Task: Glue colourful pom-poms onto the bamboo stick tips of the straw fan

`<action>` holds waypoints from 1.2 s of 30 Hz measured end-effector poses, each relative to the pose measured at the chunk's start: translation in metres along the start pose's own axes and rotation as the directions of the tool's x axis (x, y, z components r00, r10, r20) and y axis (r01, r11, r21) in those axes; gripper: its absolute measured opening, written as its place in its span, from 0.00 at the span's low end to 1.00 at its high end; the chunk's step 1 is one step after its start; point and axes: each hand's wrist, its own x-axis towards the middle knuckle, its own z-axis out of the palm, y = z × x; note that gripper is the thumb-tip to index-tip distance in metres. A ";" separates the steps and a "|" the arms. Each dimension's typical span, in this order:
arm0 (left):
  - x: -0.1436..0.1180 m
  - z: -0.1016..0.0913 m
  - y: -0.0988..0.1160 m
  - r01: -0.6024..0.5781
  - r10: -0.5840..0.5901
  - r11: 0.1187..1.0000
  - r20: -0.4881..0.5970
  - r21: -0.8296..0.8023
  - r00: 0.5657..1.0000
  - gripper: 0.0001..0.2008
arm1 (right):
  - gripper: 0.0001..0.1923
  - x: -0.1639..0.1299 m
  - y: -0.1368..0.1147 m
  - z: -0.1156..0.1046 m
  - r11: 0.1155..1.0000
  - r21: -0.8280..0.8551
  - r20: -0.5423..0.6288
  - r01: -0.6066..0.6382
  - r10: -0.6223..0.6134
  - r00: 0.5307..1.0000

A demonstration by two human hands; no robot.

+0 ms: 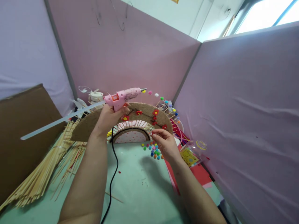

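Note:
My left hand (107, 118) grips a pink glue gun (123, 95), nozzle pointing right, with a long clear glue stick (58, 120) jutting out behind to the left. Its black cord (113, 174) hangs down over the green table (137, 189). Behind it stands a half-round jute-covered craft fan (144, 112) with red flowers and skewer spokes tipped with pompoms. My right hand (165, 143) pinches something tiny at the fan's lower right edge; I cannot tell what it is. Loose coloured pompoms (154, 151) lie just below that hand.
A bundle of bamboo skewers (39, 177) lies at the left beside a brown cardboard sheet (21, 137). Red paper (201, 174) and a plastic bag of craft bits (191, 155) sit at the right. Purple partition walls (245, 118) close in the desk.

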 end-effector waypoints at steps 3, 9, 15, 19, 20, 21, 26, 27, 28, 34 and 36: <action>0.000 -0.001 0.001 -0.002 0.002 1.000 0.014 0.002 1.000 0.05 | 0.16 0.007 -0.006 0.004 0.995 -0.004 -0.005 0.096 -0.096 0.995; -0.001 -0.005 0.000 0.060 -0.060 0.998 0.034 0.005 0.998 0.10 | 0.12 0.028 -0.043 0.021 0.950 -0.082 -0.023 0.303 -0.305 0.952; 0.000 -0.007 0.000 0.046 -0.045 0.999 0.083 -0.012 0.995 0.11 | 0.07 0.063 -0.084 0.050 0.682 -0.344 -0.004 0.645 -0.688 0.725; 0.002 -0.009 -0.002 0.056 -0.054 0.998 0.088 -0.015 0.995 0.12 | 0.07 0.076 -0.089 0.062 0.600 -0.402 0.051 0.692 -0.740 0.671; 0.002 -0.009 -0.003 0.064 -0.062 0.998 0.092 -0.013 0.994 0.12 | 0.07 0.077 -0.087 0.063 0.591 -0.412 0.058 0.694 -0.743 0.667; 0.002 -0.010 -0.004 0.072 -0.070 0.997 0.097 -0.014 0.993 0.12 | 0.06 0.077 -0.086 0.064 0.583 -0.420 0.063 0.695 -0.745 0.664; 0.002 -0.011 -0.008 0.062 -0.059 0.998 0.125 -0.015 0.990 0.09 | 0.05 0.077 -0.082 0.066 0.563 -0.435 0.060 0.702 -0.760 0.647; 0.003 -0.012 -0.008 0.045 -0.044 0.999 0.130 -0.002 0.991 0.09 | 0.05 0.077 -0.082 0.066 0.555 -0.443 0.060 0.704 -0.765 0.641; 0.003 -0.012 -0.008 0.025 -0.026 1.000 0.133 0.015 0.991 0.09 | 0.05 0.077 -0.082 0.066 0.546 -0.454 0.060 0.704 -0.769 0.636; 0.003 -0.012 -0.006 0.006 -0.015 0.997 0.124 0.080 0.992 0.11 | 0.05 0.077 -0.083 0.066 0.486 -0.493 0.080 0.722 -0.801 0.594; 0.003 -0.012 -0.005 0.018 -0.028 0.996 0.117 0.091 0.993 0.11 | 0.06 0.077 -0.082 0.065 0.455 -0.510 0.097 0.730 -0.813 0.575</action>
